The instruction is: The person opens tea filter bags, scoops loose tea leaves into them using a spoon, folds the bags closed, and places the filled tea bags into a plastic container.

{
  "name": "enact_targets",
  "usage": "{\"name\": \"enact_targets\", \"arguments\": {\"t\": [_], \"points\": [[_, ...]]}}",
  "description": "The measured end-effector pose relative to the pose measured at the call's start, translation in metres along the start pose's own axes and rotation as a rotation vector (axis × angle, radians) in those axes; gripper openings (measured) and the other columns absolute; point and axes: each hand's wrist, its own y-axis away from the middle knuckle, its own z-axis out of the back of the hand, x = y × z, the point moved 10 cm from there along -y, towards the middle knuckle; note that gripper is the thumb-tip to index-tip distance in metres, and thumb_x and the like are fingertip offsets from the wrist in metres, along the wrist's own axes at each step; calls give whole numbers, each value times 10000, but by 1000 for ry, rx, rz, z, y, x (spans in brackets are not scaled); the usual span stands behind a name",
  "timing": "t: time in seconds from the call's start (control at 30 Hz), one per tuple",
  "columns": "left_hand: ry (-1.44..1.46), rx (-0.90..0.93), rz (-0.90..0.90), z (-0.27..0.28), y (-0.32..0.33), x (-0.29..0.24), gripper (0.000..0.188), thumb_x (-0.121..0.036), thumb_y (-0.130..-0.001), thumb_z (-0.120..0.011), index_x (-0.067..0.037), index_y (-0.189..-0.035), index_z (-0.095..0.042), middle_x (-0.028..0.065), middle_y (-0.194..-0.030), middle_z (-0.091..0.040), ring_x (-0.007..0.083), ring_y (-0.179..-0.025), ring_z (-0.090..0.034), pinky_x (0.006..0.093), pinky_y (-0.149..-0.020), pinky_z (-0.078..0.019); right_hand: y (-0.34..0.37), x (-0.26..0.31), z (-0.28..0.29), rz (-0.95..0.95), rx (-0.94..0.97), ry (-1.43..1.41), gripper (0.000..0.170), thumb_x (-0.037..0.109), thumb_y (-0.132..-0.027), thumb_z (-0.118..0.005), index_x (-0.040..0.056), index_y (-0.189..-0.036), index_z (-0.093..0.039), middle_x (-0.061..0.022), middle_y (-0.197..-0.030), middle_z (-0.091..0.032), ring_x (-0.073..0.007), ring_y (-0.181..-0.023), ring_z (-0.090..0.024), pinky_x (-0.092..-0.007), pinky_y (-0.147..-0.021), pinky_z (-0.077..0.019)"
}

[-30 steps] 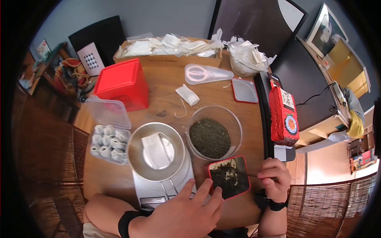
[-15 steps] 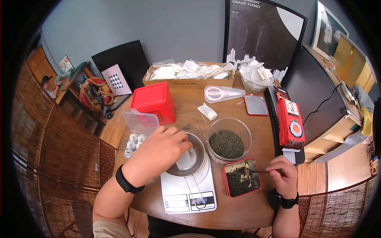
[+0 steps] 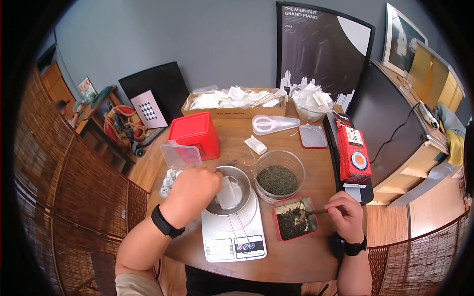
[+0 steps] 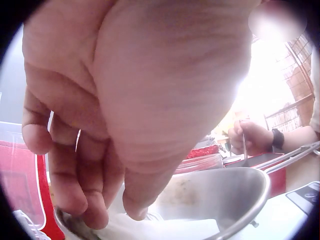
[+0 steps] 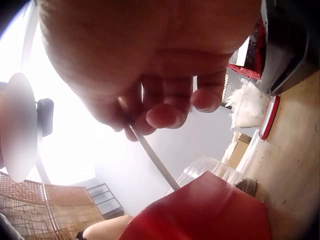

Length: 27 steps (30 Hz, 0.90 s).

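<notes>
My left hand (image 3: 195, 192) reaches over the left side of a metal pan (image 3: 244, 197) that stands on a white kitchen scale (image 3: 210, 232). In the pan lies a white tea bag (image 3: 228, 194). The left wrist view shows thumb and fingertips bent down close to the white bag (image 4: 175, 227) inside the rim; I cannot tell whether they pinch it. My right hand (image 3: 347, 214) holds the handle of a spoon (image 3: 318, 212). The spoon's bowl is in a red-rimmed tin (image 3: 295, 238) with dark tea leaves (image 3: 291, 222).
A clear tub (image 3: 302, 167) of tea leaves stands behind the tin. A box (image 3: 247, 112) of white bags, a red container (image 3: 192, 138), cased scissors (image 3: 274, 125), a tin lid (image 3: 312, 136), a loose tea bag (image 3: 256, 144) and a red packet (image 3: 354, 155) lie around. Filled bags (image 3: 169, 181) sit left.
My left hand has moved from in front of the scale, near the tin, over to the pan, then slightly left towards its rim. The right hand keeps holding the spoon at the tin.
</notes>
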Motion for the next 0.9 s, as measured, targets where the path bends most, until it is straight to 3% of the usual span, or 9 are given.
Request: {"name": "enact_targets", "arguments": {"t": [0.47, 0.67, 0.9], "points": [[-82, -112, -111, -3, -7, -16, 109, -178, -837, -698, -92, -795, -645, 69, -848, -643, 260, -880, -658, 375, -760, -497, -2, 7, -3, 19, 26, 25, 48, 15, -870, -716, -2, -916, -711, -106, -868, -680, -224, -796, -650, -316, -704, -500], [126, -191, -87, 13, -7, -13, 73, -133, -857, -663, -73, -832, -631, 85, -855, -615, 286, -862, -634, 403, -766, -507, -1, 6, -3, 39, 18, 16, 68, 14, -859, -740, 2, -921, -716, -99, -875, -685, -215, -789, -656, -316, -691, -503], [374, -241, -57, 61, 16, -25, 144, -83, -785, -740, -80, -863, -618, 83, -864, -603, 294, -857, -623, 420, -744, -504, -3, 7, -4, 82, 17, 49, 125, 13, -813, -783, 5, -921, -721, -102, -863, -693, -222, -799, -667, -319, -699, -508]]}}
